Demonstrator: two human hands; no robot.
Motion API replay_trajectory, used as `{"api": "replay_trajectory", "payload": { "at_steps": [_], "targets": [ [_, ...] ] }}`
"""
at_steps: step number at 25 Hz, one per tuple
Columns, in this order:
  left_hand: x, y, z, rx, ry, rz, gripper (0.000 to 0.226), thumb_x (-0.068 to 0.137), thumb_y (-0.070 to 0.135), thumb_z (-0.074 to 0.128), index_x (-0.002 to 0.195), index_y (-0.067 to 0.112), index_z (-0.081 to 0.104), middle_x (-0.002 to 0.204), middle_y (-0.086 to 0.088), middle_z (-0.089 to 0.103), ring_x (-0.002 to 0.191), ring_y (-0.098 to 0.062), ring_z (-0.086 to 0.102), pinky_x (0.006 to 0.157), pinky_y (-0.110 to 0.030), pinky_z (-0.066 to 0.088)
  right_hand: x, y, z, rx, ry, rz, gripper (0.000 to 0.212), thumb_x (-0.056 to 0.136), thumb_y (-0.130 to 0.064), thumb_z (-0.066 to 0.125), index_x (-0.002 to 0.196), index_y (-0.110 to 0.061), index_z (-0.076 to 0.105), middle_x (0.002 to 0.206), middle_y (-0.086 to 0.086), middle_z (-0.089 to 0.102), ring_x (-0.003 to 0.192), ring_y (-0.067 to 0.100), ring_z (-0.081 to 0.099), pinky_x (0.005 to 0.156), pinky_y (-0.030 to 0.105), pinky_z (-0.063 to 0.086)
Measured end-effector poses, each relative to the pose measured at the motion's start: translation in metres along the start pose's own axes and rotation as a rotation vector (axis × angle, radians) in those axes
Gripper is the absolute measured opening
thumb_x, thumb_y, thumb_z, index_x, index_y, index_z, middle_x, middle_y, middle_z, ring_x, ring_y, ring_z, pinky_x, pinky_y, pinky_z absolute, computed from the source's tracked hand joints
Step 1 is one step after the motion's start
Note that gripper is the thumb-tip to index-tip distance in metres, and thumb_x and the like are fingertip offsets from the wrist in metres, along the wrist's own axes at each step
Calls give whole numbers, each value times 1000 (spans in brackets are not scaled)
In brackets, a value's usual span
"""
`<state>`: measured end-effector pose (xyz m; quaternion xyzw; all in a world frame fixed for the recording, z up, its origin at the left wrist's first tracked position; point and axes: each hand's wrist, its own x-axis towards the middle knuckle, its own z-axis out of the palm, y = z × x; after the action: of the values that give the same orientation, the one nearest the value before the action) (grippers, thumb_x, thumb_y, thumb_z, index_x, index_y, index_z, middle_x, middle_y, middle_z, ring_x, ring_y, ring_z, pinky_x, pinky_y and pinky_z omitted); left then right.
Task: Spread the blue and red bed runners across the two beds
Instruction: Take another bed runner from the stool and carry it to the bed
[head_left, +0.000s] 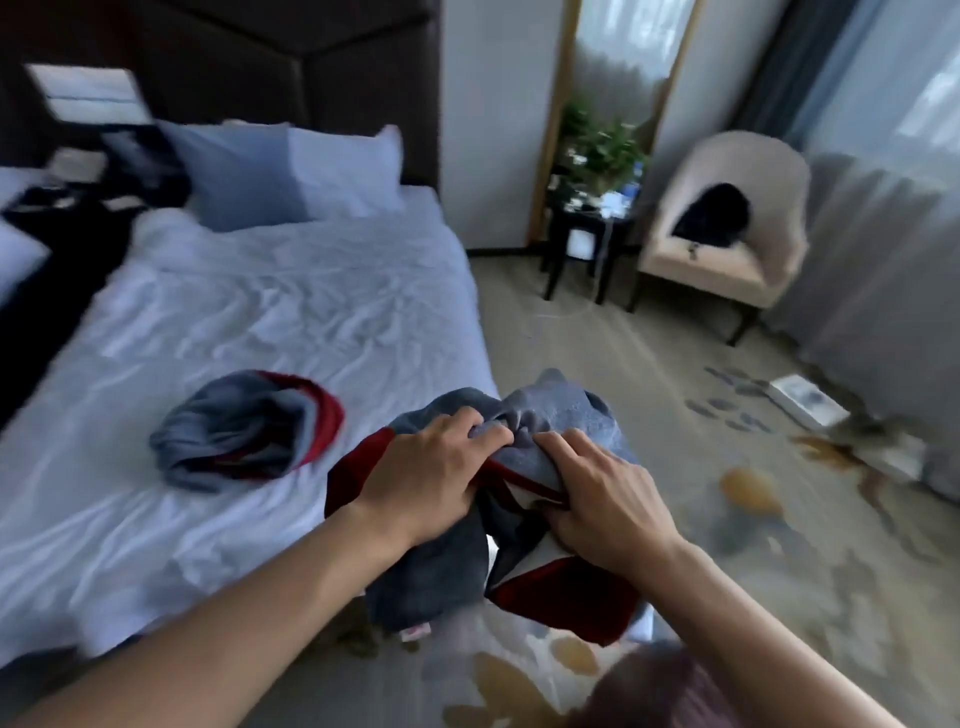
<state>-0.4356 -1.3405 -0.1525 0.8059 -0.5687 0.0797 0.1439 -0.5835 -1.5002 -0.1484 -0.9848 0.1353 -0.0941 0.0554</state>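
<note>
A: Hands? 
B: Left hand and right hand both grip a bunched bed runner, fingers curled in, at the bed corner.
A: Other one?
B: Second runner crumpled on the bed.

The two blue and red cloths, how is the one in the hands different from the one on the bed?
The held runner is gripped by the left hand and right hand; the bunched runner lies untouched on the bed. The held one hangs off the bed's corner; the bunched one rests wholly on the sheet. Both are crumpled, blue-grey and red.
</note>
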Motion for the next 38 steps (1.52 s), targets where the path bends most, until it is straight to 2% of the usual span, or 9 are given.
{"api": "replay_trajectory", "payload": {
  "at_steps": [4, 9, 12, 15, 22, 27, 31, 38],
  "targets": [
    [-111, -111, -68, 95, 57, -215, 49, 84, 23, 60, 128, 36, 42, 117, 5, 51, 100, -20, 60, 53, -38, 54, 74, -147, 13, 7, 3, -270, 64, 76, -42, 66, 135, -34, 44, 105, -8, 54, 93, 22, 63, 53, 34, 43],
    [-253, -246, -143, 216, 114, -460, 45, 90, 23, 56, 131, 34, 41, 121, 4, 49, 105, -19, 57, 58, -39, 55, 155, -353, 50, 13, 11, -522, 62, 80, -42, 62, 138, -33, 42, 104, -5, 56, 90, 23, 64, 51, 34, 43],
    [-325, -303, -178, 248, 150, -599, 44, 89, 22, 54, 130, 34, 43, 119, 6, 50, 101, -19, 58, 58, -39, 54, 188, -456, 66, 10, -9, -627, 60, 79, -42, 64, 134, -35, 41, 98, -6, 56, 80, 22, 63, 45, 33, 39],
    [-387, -353, -209, 284, 160, -725, 43, 88, 23, 57, 127, 34, 46, 115, 7, 51, 97, -19, 60, 55, -39, 54, 221, -548, 84, -14, -4, -750, 61, 76, -41, 63, 134, -34, 45, 96, -6, 56, 76, 21, 63, 45, 29, 29],
    [-520, -500, -264, 369, 179, -1016, 44, 87, 23, 62, 125, 33, 43, 115, 7, 50, 96, -16, 59, 58, -31, 53, 311, -771, 134, 79, -32, -1032, 56, 79, -38, 58, 132, -35, 41, 101, -6, 55, 81, 24, 62, 51, 38, 51],
    [-614, -604, -327, 472, 228, -1228, 43, 88, 26, 59, 127, 33, 43, 119, 5, 49, 101, -17, 58, 66, -36, 56, 377, -953, 154, 156, -17, -1272, 57, 81, -39, 61, 136, -34, 45, 108, -2, 58, 88, 26, 65, 54, 36, 50],
    [-698, -658, -367, 492, 277, -1383, 42, 91, 27, 57, 129, 33, 42, 123, 4, 47, 109, -18, 55, 72, -38, 56, 393, -1088, 166, 196, -44, -1435, 57, 85, -40, 59, 138, -34, 40, 112, -3, 55, 91, 27, 63, 59, 39, 52],
    [-873, -756, -429, 584, 323, -1483, 42, 91, 27, 58, 128, 34, 39, 123, 5, 48, 102, -17, 58, 66, -34, 56, 382, -1319, 195, 254, -5, -1585, 54, 83, -36, 60, 134, -33, 42, 107, -4, 54, 87, 25, 61, 57, 39, 51]
  ]
}}
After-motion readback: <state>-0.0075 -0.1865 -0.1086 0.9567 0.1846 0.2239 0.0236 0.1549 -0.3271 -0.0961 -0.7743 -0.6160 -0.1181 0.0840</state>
